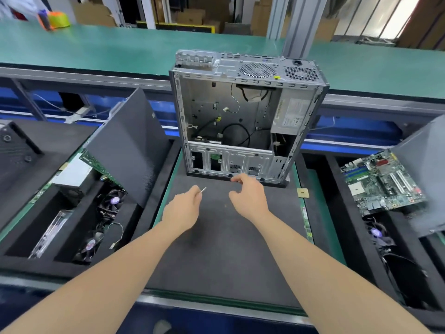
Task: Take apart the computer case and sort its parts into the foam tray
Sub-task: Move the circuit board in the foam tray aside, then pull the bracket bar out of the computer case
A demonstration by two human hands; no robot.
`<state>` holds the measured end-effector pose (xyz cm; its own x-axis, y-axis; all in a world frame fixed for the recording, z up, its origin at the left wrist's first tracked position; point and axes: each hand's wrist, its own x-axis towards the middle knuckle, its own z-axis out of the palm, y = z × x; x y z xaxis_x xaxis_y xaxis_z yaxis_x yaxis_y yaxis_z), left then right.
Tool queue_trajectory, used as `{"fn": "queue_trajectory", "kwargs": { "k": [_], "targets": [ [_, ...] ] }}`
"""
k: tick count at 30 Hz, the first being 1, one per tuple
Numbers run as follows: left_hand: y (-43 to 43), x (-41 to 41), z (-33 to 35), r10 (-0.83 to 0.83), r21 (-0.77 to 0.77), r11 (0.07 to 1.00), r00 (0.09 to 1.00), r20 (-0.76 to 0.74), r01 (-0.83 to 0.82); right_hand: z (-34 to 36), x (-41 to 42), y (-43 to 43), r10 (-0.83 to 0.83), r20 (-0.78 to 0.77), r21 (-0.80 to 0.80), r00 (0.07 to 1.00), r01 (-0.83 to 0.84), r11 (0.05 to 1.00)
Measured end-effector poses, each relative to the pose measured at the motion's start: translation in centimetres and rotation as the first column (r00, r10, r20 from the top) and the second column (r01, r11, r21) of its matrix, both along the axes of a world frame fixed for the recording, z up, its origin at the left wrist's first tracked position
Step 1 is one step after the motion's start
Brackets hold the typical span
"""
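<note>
Your left hand (185, 206) pinches a small metal piece (203, 189), right hand (249, 196) loose-fingered by the computer case (240, 112). Drop it in the foam tray (79, 227); power supply (292, 116) likely next.

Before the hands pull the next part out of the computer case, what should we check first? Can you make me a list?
1. Is the computer case open on the side facing us: ok.
2. Is the left hand free: not ok, it pinches a small metal part.
3. Is the right hand free: ok, it is empty, near the case's lower edge.
4. Is the power supply out: not ok, it sits in the case.
5. Are the cables unplugged: cannot tell.
6. Does the foam tray have room: cannot tell; a side panel leans across it.
</note>
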<state>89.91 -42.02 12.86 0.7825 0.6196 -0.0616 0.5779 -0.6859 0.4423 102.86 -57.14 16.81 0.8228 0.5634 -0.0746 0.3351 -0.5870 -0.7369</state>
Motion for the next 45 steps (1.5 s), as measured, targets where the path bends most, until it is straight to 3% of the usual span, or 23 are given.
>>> {"fn": "queue_trajectory", "kwargs": {
  "k": [5,10,17,27,36,45],
  "targets": [
    [0.9,3.8,4.6,-0.025,0.180,0.984,0.976,0.217,-0.015,0.9,2.4,-0.6,-0.058,0.192,0.018,0.980,0.055,0.998],
    [3.1,8.3,7.5,-0.110,0.310,0.950,0.978,0.179,0.050,2.4,5.7,0.1,-0.071,0.396,-0.053,0.915,0.100,0.994],
    [5.4,12.3,8.4,-0.113,0.404,0.908,0.993,-0.025,0.114,2.9,9.4,2.5,0.051,0.411,-0.220,0.910,0.045,0.974],
    [7.7,13.9,7.3,-0.128,0.381,0.912,0.987,-0.096,0.156,0.8,12.0,5.6,0.142,0.462,-0.407,0.875,0.067,0.911],
    [7.0,13.6,8.9,-0.103,0.509,0.829,0.958,-0.269,0.232,0.6,12.1,6.3,0.104,0.471,-0.428,0.876,0.123,0.895],
    [5.4,9.8,8.5,-0.093,0.568,0.780,0.946,-0.312,0.264,0.6,9.3,4.1,0.145,0.480,-0.394,0.865,0.065,0.917]
  ]
}}
